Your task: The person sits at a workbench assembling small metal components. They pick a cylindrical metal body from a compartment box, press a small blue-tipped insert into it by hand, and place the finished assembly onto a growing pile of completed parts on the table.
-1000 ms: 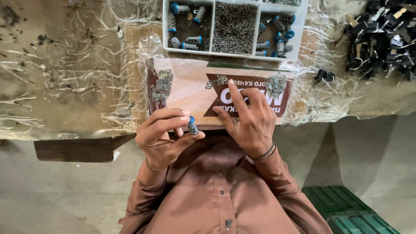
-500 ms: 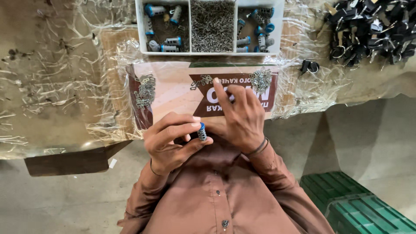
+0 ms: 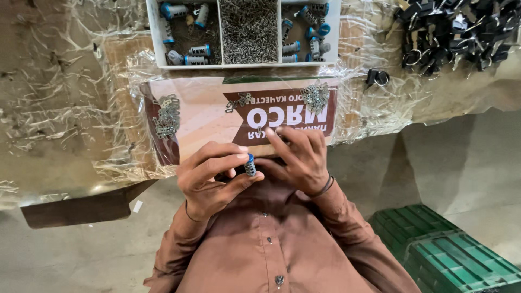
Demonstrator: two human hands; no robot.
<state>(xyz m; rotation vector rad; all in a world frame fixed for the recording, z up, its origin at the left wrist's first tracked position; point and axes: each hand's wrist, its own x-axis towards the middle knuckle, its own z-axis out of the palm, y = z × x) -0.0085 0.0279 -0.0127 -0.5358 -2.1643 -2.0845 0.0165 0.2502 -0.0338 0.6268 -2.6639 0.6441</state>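
Observation:
My left hand (image 3: 213,178) pinches a small ribbed metal lock cylinder with a blue end (image 3: 250,164) between thumb and fingers, close to my chest. My right hand (image 3: 302,158), a dark band on its wrist, rests beside it with fingers spread. Its fingertips touch the printed cardboard sheet (image 3: 206,116) on the table edge. Whether a small part lies under those fingertips is hidden. Little heaps of metal clips lie on the sheet at its left (image 3: 167,116), middle (image 3: 239,101) and right (image 3: 316,96).
Behind the sheet stands a white three-part tray (image 3: 239,66), with blue-ended cylinders (image 3: 198,50) in the side parts and fine metal pins (image 3: 249,27) in the middle. A pile of black keys (image 3: 450,32) lies at the far right. Green crates (image 3: 445,255) stand on the floor.
My left hand has brought the cylinder slightly lower and closer to my right hand. The right hand's fingers stay on the cardboard sheet.

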